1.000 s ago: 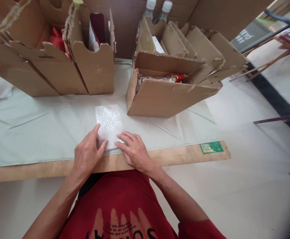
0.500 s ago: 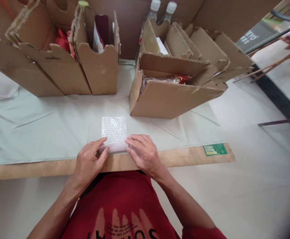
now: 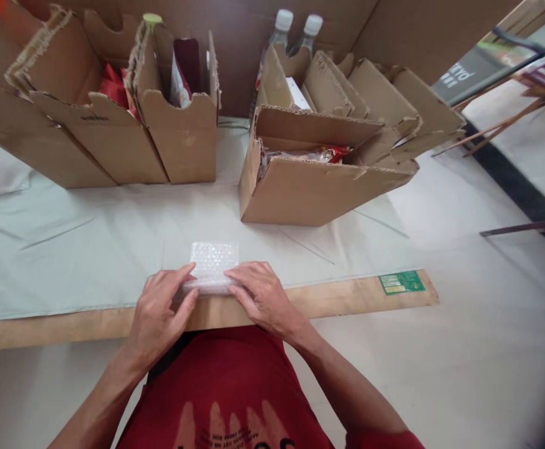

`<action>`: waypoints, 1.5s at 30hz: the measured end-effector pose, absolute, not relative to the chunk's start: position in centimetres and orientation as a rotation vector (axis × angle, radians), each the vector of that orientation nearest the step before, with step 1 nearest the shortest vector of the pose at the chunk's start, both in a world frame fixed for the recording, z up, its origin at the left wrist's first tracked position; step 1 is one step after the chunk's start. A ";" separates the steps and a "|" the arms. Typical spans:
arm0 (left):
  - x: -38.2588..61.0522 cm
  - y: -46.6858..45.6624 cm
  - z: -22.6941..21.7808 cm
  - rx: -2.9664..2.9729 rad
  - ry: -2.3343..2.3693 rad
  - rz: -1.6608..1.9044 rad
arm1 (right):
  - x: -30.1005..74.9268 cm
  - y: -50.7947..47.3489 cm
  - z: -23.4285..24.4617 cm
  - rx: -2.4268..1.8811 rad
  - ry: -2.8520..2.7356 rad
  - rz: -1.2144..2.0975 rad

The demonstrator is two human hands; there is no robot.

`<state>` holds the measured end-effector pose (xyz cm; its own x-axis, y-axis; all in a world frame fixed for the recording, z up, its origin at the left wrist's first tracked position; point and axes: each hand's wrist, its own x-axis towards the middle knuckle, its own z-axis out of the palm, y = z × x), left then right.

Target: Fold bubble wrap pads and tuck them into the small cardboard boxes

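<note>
A small sheet of clear bubble wrap (image 3: 214, 257) lies at the table's front edge, its near part rolled or folded into a thicker bundle. My left hand (image 3: 163, 302) grips the left end of that bundle between thumb and fingers. At the right end, my right hand (image 3: 260, 296) has its fingertips on top and its thumb on the near side. The far part of the wrap lies flat on the pale cloth. Whether anything is inside the fold cannot be made out.
An open cardboard box (image 3: 323, 190) with red and clear packets stands beyond my right hand. More cardboard holders (image 3: 188, 140) line the back left, and two capped bottles (image 3: 283, 22) stand behind. A green label (image 3: 401, 282) is on the wooden edge (image 3: 342, 298).
The flat part of the bubble wrap is shorter now, as its near end has been rolled or folded farther over. Both hands stay at its ends, and the view has shifted slightly.
</note>
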<state>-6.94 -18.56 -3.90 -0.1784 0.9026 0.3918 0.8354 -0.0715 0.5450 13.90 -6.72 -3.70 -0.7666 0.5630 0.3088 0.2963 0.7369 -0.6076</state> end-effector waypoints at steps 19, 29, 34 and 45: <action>-2.6 -19.1 -3.5 0.576 1.526 1.449 | 11.5 -8.8 -3.1 -0.817 -2.129 1.101; -1.4 -20.4 -5.0 1.020 1.770 1.217 | 15.0 -8.0 -0.2 -0.861 -2.040 1.638; 0.4 -20.4 -5.4 1.205 1.815 1.118 | 15.9 -7.3 -1.0 -0.870 -1.972 1.772; -4.1 -11.5 1.8 2.168 1.749 1.184 | 21.7 -3.8 0.5 -0.721 -2.313 1.443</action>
